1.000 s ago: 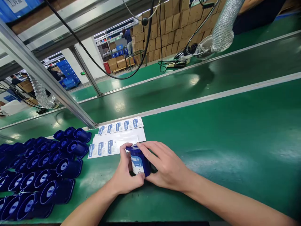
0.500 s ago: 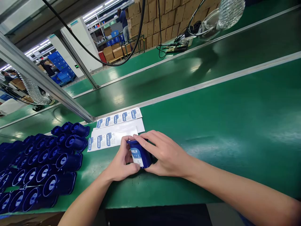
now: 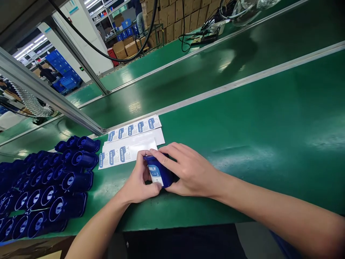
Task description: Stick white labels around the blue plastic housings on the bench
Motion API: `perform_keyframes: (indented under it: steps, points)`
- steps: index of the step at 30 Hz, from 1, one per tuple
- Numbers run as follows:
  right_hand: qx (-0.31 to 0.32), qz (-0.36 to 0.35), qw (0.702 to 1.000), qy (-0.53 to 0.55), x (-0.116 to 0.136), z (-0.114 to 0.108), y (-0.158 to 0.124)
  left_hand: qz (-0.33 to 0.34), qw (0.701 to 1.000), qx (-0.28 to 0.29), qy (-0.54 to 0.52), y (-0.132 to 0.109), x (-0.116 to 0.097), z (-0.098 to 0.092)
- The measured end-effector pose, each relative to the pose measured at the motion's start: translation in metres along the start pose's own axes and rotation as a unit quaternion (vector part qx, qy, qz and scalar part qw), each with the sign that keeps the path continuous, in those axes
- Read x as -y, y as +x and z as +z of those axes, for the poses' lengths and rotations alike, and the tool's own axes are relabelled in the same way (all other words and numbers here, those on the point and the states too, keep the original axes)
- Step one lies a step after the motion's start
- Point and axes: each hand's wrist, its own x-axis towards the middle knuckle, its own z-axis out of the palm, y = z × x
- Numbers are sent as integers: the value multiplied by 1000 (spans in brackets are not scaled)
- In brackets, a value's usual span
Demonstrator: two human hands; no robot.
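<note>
A dark blue plastic housing point(image 3: 159, 172) with a white and blue label lies on the green bench near the front edge. My left hand point(image 3: 140, 181) grips it from the left, thumb and fingers pressed against the label. My right hand point(image 3: 188, 169) wraps over it from the right, index finger laid along its top rim. Just behind the hands lie white label sheets point(image 3: 126, 153) carrying blue stickers.
Several identical blue housings point(image 3: 51, 180) lie in rows at the left. A metal frame post point(image 3: 51, 95) slants across the left. Behind the bench runs a green conveyor belt point(image 3: 215, 68). Cardboard boxes point(image 3: 172, 18), cables and a person stand far back.
Both hands keep hold of the blue housing and have turned it slightly. The view has tilted downward, so everything sits a little higher in the picture.
</note>
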Motion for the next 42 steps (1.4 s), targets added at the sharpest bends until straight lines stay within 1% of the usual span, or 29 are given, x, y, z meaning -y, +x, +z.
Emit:
perform_keyframes:
  steps: [12, 19, 21, 23, 26, 29, 32, 38, 40, 42]
  points:
    - [4, 3, 1000, -13, 1, 0, -1, -9, 1000, 1, 16, 0, -2, 2]
    - [5, 3, 1000, -11, 1, 0, -2, -10, 1000, -8, 28, 0, -1, 4]
    - [2, 3, 1000, 5, -2, 2, -2, -11, 999, -22, 37, 0, 0, 4]
    - [-11, 0, 999, 34, -7, 6, -3, -5, 998, -42, 50, 0, 2, 5]
    - [-47, 5, 995, 84, -14, 11, -2, 20, 995, -69, 67, -2, 4, 5]
    - [-77, 25, 989, 124, -16, 11, 1, 37, 994, -79, 65, -4, 4, 5]
    - [-92, 37, 985, 139, -13, 7, 4, 53, 994, -81, 54, -5, 4, 4]
    - [-102, 21, 989, 109, -8, 6, 5, 82, 993, -63, 59, -7, 7, 1]
    - [-106, 9, 991, 84, -6, 7, 5, 98, 992, -52, 60, -8, 8, 1]
    - [-111, -2, 993, 49, -3, 9, 5, 100, 991, -56, 66, -8, 8, 3]
